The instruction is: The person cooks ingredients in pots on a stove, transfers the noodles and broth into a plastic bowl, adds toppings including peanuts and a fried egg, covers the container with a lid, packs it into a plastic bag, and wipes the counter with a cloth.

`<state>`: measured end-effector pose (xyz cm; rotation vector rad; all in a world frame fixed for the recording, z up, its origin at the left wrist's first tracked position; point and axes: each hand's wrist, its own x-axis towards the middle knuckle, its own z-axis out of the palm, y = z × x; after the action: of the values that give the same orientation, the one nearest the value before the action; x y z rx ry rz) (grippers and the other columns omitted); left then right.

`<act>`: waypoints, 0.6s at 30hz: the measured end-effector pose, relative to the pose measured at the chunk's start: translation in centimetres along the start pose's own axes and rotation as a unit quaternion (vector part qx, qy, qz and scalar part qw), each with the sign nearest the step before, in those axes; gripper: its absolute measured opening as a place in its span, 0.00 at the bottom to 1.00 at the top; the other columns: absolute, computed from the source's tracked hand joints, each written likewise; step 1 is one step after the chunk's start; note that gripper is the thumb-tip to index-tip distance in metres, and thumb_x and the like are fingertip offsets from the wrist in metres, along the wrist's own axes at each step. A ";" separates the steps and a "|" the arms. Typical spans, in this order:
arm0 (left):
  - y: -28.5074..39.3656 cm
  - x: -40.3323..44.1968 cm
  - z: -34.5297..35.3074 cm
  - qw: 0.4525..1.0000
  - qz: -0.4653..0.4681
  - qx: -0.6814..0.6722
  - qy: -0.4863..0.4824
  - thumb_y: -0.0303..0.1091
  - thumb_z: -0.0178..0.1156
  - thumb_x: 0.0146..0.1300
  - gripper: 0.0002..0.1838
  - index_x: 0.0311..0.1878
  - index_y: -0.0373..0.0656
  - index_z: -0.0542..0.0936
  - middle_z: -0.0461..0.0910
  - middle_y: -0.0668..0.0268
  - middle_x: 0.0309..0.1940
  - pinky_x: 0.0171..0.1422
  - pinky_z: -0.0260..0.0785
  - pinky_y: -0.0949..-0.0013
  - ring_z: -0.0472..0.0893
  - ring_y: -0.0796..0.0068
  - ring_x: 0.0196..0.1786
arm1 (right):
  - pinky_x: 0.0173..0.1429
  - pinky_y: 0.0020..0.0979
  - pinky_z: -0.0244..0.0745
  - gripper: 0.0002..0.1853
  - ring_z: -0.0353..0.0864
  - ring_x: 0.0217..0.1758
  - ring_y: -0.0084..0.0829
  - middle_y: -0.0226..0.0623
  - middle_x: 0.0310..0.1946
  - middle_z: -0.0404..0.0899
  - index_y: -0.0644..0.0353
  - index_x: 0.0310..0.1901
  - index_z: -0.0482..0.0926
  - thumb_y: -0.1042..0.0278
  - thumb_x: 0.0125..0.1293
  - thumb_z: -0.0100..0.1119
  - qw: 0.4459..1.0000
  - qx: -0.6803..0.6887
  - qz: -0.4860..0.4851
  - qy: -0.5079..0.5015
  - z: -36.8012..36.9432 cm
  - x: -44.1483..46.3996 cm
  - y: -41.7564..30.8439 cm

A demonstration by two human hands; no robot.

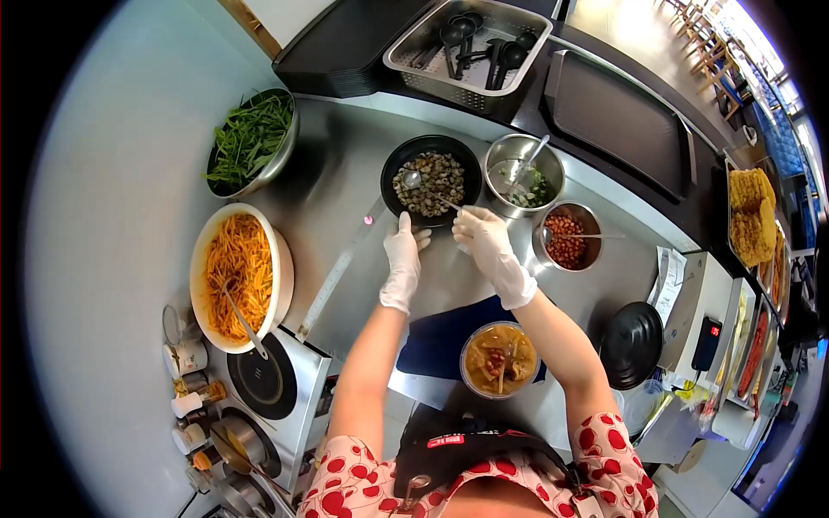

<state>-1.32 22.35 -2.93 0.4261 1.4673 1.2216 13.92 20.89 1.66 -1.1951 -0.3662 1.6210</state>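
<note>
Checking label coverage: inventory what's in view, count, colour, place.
Bowl of apparent shellfish: 1, black, centre
Steel bowls: 3, silver, upper left, centre right
Tub of orange shreds: 1, white, left
Soup container: 1, clear, lower centre
Spoons: at least 4, silver, left and centre
Hob: 1, black, lower left
Perforated pan: 1, silver, top
Utensils: several, black, in pan
Trays: several, black, along top
Fried slabs: several, golden, far right
Jars: several, mixed, lower left
Left hand: 1, gloved white, at black bowl's rim
Right hand: 1, gloved white, on spoon handle
</note>
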 end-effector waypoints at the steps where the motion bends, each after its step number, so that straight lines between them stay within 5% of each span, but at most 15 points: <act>1: 0.5 0.8 -0.2 1.000 0.012 0.011 -0.018 0.39 0.53 0.69 0.13 0.45 0.37 0.75 0.80 0.63 0.34 0.30 0.76 0.71 0.82 0.72 0.29 | 0.36 0.24 0.76 0.18 0.79 0.29 0.24 0.35 0.32 0.79 0.69 0.51 0.74 0.69 0.63 0.62 0.999 0.006 -0.031 0.019 0.7 0.6 0.2; 7: 1.5 1.1 0.2 0.999 0.034 0.023 -0.036 0.25 0.50 0.64 0.10 0.46 0.35 0.76 0.80 0.63 0.35 0.32 0.79 0.69 0.82 0.71 0.31 | 0.32 0.21 0.71 0.10 0.76 0.25 0.20 0.33 0.27 0.80 0.65 0.46 0.80 0.71 0.69 0.53 0.958 -0.135 -0.251 0.034 2.3 1.6 -0.7; 8: 1.5 0.8 0.1 0.999 0.034 0.021 -0.028 0.24 0.49 0.64 0.10 0.46 0.35 0.76 0.80 0.63 0.36 0.32 0.79 0.69 0.82 0.71 0.31 | 0.33 0.21 0.72 0.10 0.76 0.26 0.21 0.33 0.28 0.80 0.64 0.47 0.80 0.72 0.68 0.54 0.921 -0.216 -0.323 0.030 1.7 0.4 -1.5; 11: 0.9 -0.2 -0.5 0.999 0.042 0.017 -0.020 0.22 0.48 0.63 0.11 0.45 0.35 0.77 0.81 0.62 0.37 0.33 0.79 0.69 0.81 0.71 0.32 | 0.34 0.31 0.75 0.10 0.81 0.29 0.35 0.40 0.34 0.81 0.62 0.46 0.79 0.76 0.63 0.56 0.693 -0.451 -0.561 0.037 -0.8 -0.8 -3.0; 14: 0.4 -1.1 -1.0 0.997 0.067 0.025 -0.034 0.22 0.49 0.62 0.10 0.44 0.34 0.77 0.80 0.62 0.37 0.32 0.79 0.69 0.81 0.72 0.32 | 0.34 0.34 0.76 0.11 0.80 0.31 0.42 0.41 0.34 0.80 0.60 0.46 0.79 0.76 0.61 0.57 0.651 -0.546 -0.528 0.003 -1.9 -1.2 -2.6; 18: 0.4 -2.2 -1.4 0.994 0.093 0.042 -0.046 0.21 0.50 0.61 0.07 0.40 0.32 0.76 0.80 0.62 0.32 0.29 0.79 0.69 0.80 0.74 0.28 | 0.33 0.33 0.76 0.11 0.81 0.30 0.39 0.41 0.33 0.80 0.60 0.46 0.79 0.76 0.62 0.57 0.662 -0.543 -0.515 -0.029 -2.6 -2.0 -1.0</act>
<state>-2.04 20.10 -1.69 0.6796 1.4270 1.2716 16.58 18.78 2.18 -1.2906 -1.8582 0.2789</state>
